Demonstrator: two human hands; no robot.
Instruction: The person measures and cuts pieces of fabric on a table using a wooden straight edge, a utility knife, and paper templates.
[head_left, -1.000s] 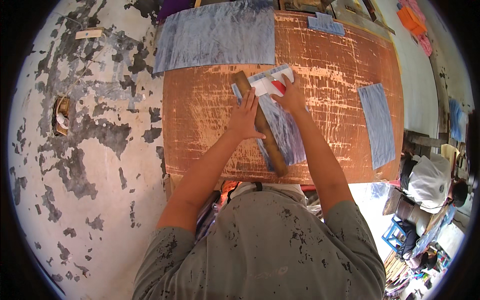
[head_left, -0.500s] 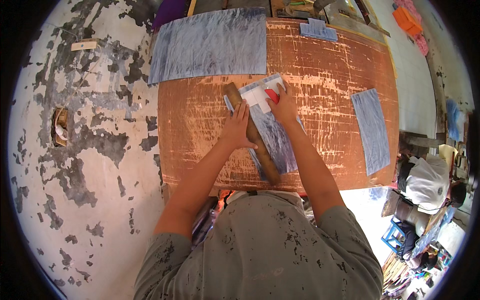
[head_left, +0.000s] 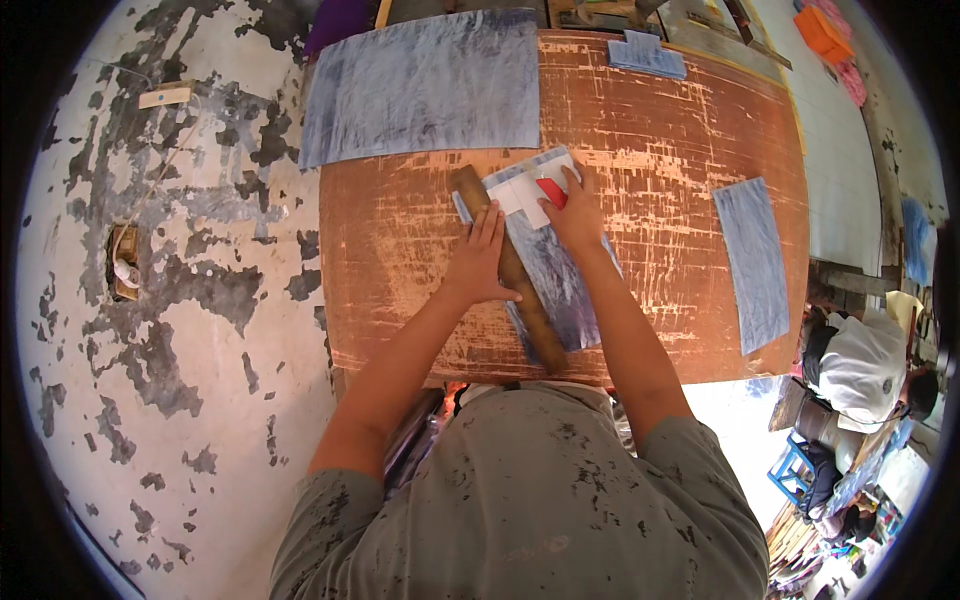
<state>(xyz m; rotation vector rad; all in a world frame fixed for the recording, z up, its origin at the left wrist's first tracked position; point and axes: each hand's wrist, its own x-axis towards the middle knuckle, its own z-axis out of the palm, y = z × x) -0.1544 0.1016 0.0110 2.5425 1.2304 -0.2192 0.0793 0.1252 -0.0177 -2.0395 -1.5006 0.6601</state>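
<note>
A dark wooden straightedge [head_left: 530,304] lies aslant over a blue-grey marbled sheet [head_left: 560,280]. Flat across the straightedge rests my left hand [head_left: 478,258], open, its fingers stretched out and its thumb spread. Over the sheet's far end lies a white card-like piece [head_left: 515,195] of stepped outline. My right hand [head_left: 576,212] has its thumb and bent fingers on this piece, gripping it near its right edge. Between thumb and fingers shows a flat red patch [head_left: 551,193]; whether it is a separate tool or part of the white piece I cannot make out.
The worn brown tabletop [head_left: 400,250] bears a large marbled sheet [head_left: 420,90] at far left, a narrower one [head_left: 752,265] at right, and small blue-grey pieces [head_left: 646,57] at the far edge. A peeling wall [head_left: 200,380] stands left. A person in white [head_left: 860,365] is at far right.
The view has shifted slightly, moving the table and its sheets a little in the picture. Both hands keep nearly the same places on the straightedge and the white piece.
</note>
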